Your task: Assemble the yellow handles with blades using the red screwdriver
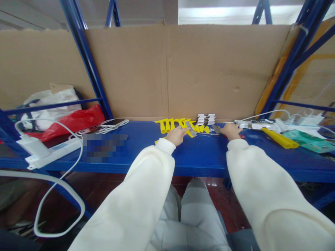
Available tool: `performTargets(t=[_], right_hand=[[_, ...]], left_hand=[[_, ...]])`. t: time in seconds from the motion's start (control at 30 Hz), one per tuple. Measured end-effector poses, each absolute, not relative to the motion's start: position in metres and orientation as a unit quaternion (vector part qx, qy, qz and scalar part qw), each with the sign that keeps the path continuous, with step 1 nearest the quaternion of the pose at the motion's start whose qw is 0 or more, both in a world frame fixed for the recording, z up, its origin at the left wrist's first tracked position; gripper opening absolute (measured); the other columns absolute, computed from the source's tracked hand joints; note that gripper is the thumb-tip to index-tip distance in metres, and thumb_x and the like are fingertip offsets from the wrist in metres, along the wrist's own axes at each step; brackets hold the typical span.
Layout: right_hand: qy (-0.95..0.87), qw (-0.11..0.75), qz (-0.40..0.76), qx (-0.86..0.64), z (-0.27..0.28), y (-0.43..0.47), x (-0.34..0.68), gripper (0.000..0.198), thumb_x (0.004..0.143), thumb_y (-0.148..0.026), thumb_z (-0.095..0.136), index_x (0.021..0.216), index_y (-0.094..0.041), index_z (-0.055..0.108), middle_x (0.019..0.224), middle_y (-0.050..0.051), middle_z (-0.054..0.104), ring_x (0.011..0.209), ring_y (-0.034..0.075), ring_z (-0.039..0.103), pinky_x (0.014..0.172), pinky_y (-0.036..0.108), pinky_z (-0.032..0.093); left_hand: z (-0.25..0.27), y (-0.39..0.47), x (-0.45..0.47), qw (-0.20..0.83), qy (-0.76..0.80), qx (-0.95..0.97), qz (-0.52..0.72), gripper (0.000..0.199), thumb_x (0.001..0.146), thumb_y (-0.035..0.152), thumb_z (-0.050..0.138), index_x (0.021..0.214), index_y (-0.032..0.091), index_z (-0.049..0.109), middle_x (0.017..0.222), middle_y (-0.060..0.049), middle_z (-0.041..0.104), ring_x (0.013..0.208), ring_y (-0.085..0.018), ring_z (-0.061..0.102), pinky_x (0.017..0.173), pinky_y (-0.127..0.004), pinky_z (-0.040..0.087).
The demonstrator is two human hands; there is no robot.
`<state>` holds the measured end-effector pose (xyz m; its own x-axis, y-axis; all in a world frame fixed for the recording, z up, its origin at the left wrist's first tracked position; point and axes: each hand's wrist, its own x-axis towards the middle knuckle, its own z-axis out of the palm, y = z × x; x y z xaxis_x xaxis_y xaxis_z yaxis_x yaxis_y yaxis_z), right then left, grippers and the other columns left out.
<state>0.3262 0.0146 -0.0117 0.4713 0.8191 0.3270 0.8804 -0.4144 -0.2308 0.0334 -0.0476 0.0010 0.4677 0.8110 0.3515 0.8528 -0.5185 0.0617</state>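
Note:
My left hand (179, 135) is closed on a yellow-handled scraper, whose flat metal blade (191, 129) points away from me, tilted to the right. Just beyond it, several yellow plastic handles (167, 125) lie in a row on the blue shelf. Small yellow pointed pieces (204, 129) lie to the right of the row. My right hand (231, 131) has its fingers drawn together at a flat grey metal piece (216, 129). How firmly it grips that piece is hard to make out. Behind the small pieces stands a stack of white folded packs (206, 119).
The blue shelf (146, 153) has a cardboard backing (167, 69). At left are a power strip (56, 153), a phone (113, 122), looped white cables and a red bag (75, 120). A yellow tube-like piece (280, 138) and a green packet (309, 141) lie at right.

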Motion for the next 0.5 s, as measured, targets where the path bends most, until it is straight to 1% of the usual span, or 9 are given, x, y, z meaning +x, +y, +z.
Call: performTargets(t=[0.07,0.17,0.3,0.4,0.5], right_hand=[[-0.515,0.167,-0.073,-0.838,-0.004,0.010,0.312,0.056,0.090,-0.051,0.055,0.124,-0.009,0.069,0.132,0.027,0.062,0.128,0.040,0.051,0.103,0.056,0.038],[-0.567,0.138,-0.072,-0.809,0.002,0.005,0.290,0.051,0.092,-0.043,0.054,0.127,-0.010,0.068,0.134,0.023,0.063,0.131,0.037,0.050,0.104,0.051,0.037],[-0.606,0.096,-0.079,-0.786,0.001,0.003,0.269,0.056,0.090,-0.047,0.058,0.130,-0.008,0.066,0.136,0.024,0.063,0.133,0.038,0.049,0.105,0.049,0.037],[-0.613,0.095,-0.084,-0.780,-0.001,0.003,0.265,0.057,0.088,-0.048,0.061,0.131,-0.011,0.065,0.136,0.023,0.063,0.133,0.038,0.049,0.104,0.049,0.038],[-0.601,0.098,-0.060,-0.791,0.000,0.004,0.265,0.057,0.087,-0.047,0.063,0.132,-0.012,0.065,0.137,0.022,0.062,0.133,0.038,0.050,0.102,0.048,0.040]], left_hand=[[0.002,-0.048,0.033,0.057,-0.487,-0.855,-0.172,0.048,0.102,0.025,0.043,0.148,0.031,0.055,0.122,-0.012,0.064,0.112,-0.025,0.066,0.096,-0.035,0.052],[0.003,-0.048,0.033,0.053,-0.486,-0.856,-0.171,0.048,0.102,0.024,0.044,0.148,0.031,0.055,0.123,-0.012,0.063,0.114,-0.025,0.066,0.097,-0.035,0.052],[0.004,-0.050,0.034,0.052,-0.486,-0.858,-0.157,0.049,0.102,0.023,0.042,0.150,0.031,0.053,0.124,-0.012,0.063,0.115,-0.025,0.066,0.097,-0.035,0.051],[0.006,-0.051,0.034,0.053,-0.486,-0.859,-0.152,0.049,0.103,0.023,0.042,0.150,0.031,0.052,0.126,-0.012,0.063,0.115,-0.025,0.066,0.098,-0.036,0.051],[0.006,-0.052,0.034,0.053,-0.485,-0.860,-0.151,0.049,0.103,0.023,0.042,0.150,0.030,0.053,0.125,-0.012,0.064,0.116,-0.026,0.066,0.098,-0.035,0.051]])
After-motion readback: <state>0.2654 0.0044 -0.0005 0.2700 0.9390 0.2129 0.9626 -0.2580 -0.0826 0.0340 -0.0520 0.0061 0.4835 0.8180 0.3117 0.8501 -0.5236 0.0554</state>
